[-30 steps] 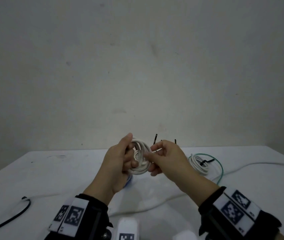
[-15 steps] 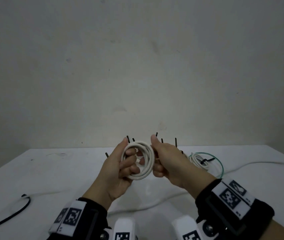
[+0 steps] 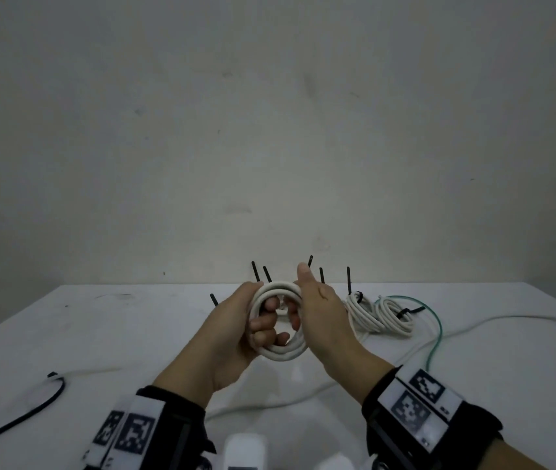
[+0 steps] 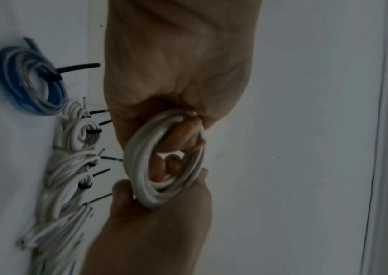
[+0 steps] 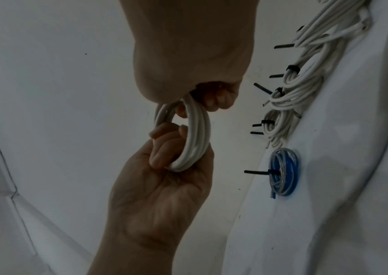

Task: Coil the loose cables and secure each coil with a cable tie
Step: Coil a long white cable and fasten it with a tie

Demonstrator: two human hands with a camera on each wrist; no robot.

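Note:
A white cable coil [image 3: 281, 352] hangs in the air above the table, held between both hands. My left hand [image 3: 261, 325] grips its left side, fingers curled through the ring. Gripping the right side is my right hand [image 3: 317, 310], thumb pointing up. In the left wrist view the coil [image 4: 138, 158] has several turns and no tie on it that I can see. The right wrist view has the coil [image 5: 197, 134] clamped between the right fingers above and the left hand [image 5: 164, 186] below.
Several tied white coils [image 3: 381, 313] with black tie tails lie at the back of the white table [image 3: 134, 334], beside a tied blue coil [image 5: 283, 173]. A green cable [image 3: 437, 329], a loose white cable [image 3: 269, 401] and a black cable [image 3: 32, 412] lie on the table.
The coil has been turned to face me and rounded into an open ring. My right hand moved from pinching at its middle to gripping its right side, thumb up.

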